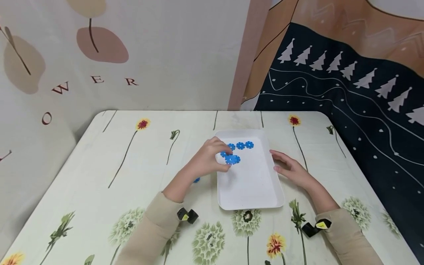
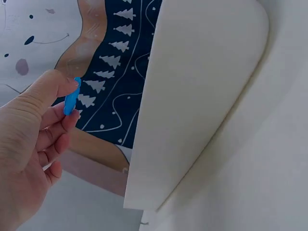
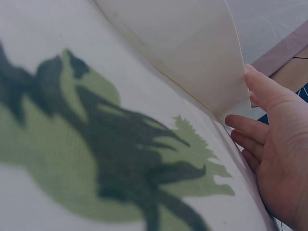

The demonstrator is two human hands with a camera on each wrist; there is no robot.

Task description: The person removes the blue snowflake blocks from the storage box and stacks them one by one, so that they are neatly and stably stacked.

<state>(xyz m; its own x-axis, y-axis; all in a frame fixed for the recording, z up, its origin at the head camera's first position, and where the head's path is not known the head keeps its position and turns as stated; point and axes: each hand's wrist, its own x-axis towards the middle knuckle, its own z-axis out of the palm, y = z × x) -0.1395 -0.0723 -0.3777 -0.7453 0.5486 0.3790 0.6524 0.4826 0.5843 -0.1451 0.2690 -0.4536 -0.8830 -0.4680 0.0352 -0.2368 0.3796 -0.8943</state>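
1 bright-blue flat disc w/ notched rim, plastic-looking [image 2: 71, 98]: edge-on at left of L-wrist view; ctr. of head frame, over upper-L part of white shallow rect. tray, rounded corners [image 1: 251, 187]. Similar blue discs [image 1: 249, 145]: in tray, upper pt. 1 stray blue disc [image 1: 197, 180]: on table, partly hidden by L forearm [image 1: 179, 184]. L hand [image 1: 212, 156]: pinches disc, thumb vs. fingers. R hand [image 1: 293, 171]: ctr.-R, fingers loosely extended, thumb touching tray edge.

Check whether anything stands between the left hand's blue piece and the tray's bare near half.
Nothing visible does. The left hand pinches the blue piece above the tray, whose other pieces lie in its far half.
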